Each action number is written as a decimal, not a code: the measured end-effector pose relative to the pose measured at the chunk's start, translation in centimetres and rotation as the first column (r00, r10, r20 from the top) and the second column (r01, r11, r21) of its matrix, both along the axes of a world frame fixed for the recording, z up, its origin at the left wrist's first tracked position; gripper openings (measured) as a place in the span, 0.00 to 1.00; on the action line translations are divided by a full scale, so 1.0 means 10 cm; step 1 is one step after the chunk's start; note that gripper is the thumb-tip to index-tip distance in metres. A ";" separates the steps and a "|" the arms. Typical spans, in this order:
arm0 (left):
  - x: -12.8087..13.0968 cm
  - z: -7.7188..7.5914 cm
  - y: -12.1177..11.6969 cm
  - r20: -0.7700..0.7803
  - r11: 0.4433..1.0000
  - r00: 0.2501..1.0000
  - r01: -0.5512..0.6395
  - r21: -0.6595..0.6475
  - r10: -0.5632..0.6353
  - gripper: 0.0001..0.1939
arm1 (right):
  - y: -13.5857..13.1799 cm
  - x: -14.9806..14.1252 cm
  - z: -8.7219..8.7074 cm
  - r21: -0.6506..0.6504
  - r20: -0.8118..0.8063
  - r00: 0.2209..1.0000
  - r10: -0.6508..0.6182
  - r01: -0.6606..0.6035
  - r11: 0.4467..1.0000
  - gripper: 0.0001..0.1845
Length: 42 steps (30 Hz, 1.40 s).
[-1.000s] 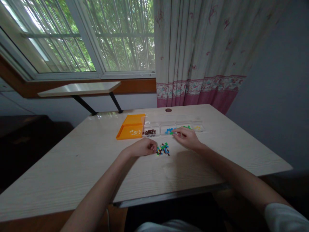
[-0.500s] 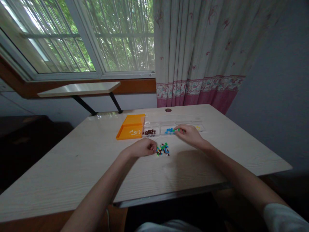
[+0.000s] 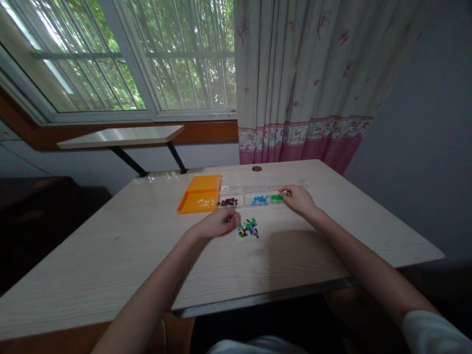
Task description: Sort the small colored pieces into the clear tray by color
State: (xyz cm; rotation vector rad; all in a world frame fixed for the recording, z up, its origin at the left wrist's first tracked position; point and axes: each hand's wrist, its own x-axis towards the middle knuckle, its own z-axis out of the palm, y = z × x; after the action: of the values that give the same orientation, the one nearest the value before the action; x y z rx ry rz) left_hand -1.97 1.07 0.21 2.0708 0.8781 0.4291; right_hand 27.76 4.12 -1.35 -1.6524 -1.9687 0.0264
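A mixed pile of small coloured pieces (image 3: 248, 228), green, blue, brown, yellow and white, lies on the table. Just left of it is my left hand (image 3: 218, 222), its fingers curled together; whatever they hold is hidden. My right hand (image 3: 299, 199) is over the right part of a clear divided box (image 3: 241, 189), thumb and fingertips pinched above the green pieces (image 3: 276, 197). Too little shows to tell what is in that pinch. Blue pieces (image 3: 260, 200) fill the compartment beside the green ones, and brown pieces (image 3: 228, 202) lie further left. My right hand covers the box's right end.
An orange tray (image 3: 197, 207) with white pieces in it adjoins the box on the left. The wooden table (image 3: 147, 255) carries a raised shelf (image 3: 121, 135) at its back left and a dark round disc (image 3: 257, 168) at the back. Behind are a window and a curtain (image 3: 295, 98).
My right hand has moved right, from the edge of the blue pieces to over the green ones, uncovering more green. My left hand has shifted slightly, staying beside the pile.
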 end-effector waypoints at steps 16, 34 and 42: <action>0.26 -0.03 -0.07 0.398 0.780 0.865 0.013 -0.626 0.305 0.15 | -0.50 -0.81 -0.11 0.307 -0.042 0.853 0.520 -0.485 0.819 0.09; 0.28 -0.05 -0.08 0.401 0.802 0.856 -0.028 -0.596 0.328 0.15 | -0.54 -0.81 -0.07 0.399 -0.042 0.834 0.551 -0.492 0.774 0.08; 0.31 0.00 -0.11 0.390 0.808 0.859 -0.046 -0.587 0.331 0.14 | -0.52 -0.82 -0.10 0.398 -0.041 0.838 0.544 -0.485 0.778 0.07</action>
State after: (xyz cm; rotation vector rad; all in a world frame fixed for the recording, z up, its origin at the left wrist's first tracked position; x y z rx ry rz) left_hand 1.15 -0.07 0.19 1.2501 0.7925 0.6686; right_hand 19.57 -1.07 -2.35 -0.8073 -2.0897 -0.0135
